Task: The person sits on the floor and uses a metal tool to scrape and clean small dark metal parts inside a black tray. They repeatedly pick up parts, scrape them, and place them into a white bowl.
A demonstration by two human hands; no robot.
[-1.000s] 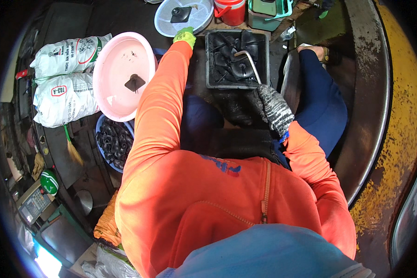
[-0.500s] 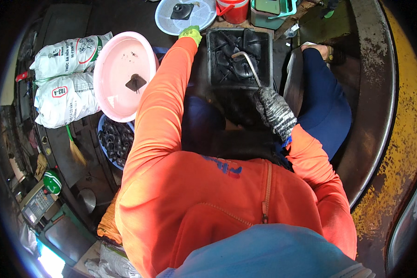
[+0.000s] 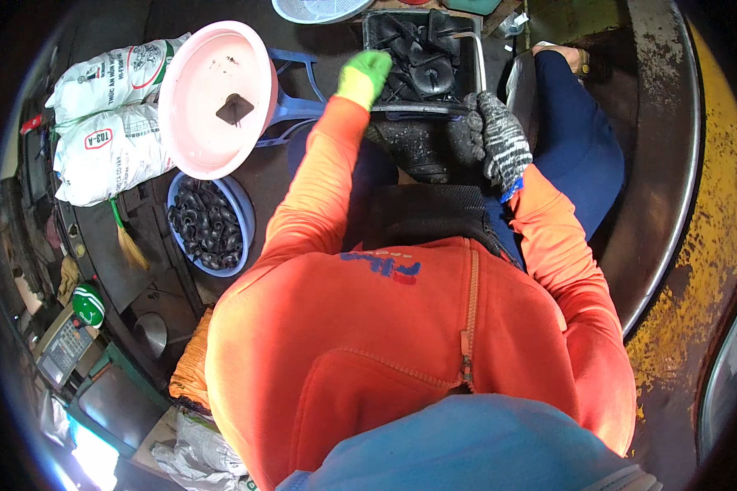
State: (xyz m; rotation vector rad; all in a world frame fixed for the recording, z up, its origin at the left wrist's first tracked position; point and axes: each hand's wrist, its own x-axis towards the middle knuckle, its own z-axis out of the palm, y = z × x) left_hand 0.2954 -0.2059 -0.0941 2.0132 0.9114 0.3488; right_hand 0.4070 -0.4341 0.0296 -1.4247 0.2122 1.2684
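My right hand (image 3: 501, 141), in a grey-and-black knitted glove, is closed around a bent metal rod (image 3: 481, 65). The rod stands up from the fist, its hooked end over the right side of a dark rectangular tray (image 3: 424, 108). Inside that tray lie several black moulded parts (image 3: 431, 75), one with a round cup shape. Beside the tray's near left corner is my left hand (image 3: 363, 79), wearing a yellow-green glove. Its fingers point away from me and are blurred; whether they hold anything cannot be made out.
A pink basin (image 3: 190, 106) with one dark piece (image 3: 234, 110) rests on a blue stool (image 3: 297, 108). Below it, a blue tub (image 3: 242, 260) holds several black parts. White sacks (image 3: 110, 155) lie farther left. A pale blue basket (image 3: 323, 10) shows at the top edge; a curved metal rim (image 3: 680, 164) runs along the right.
My left hand has come back from the pale blue basket to the tray's near left side. The rod's hooked end has shifted to the tray's right side. The whole view has shifted.
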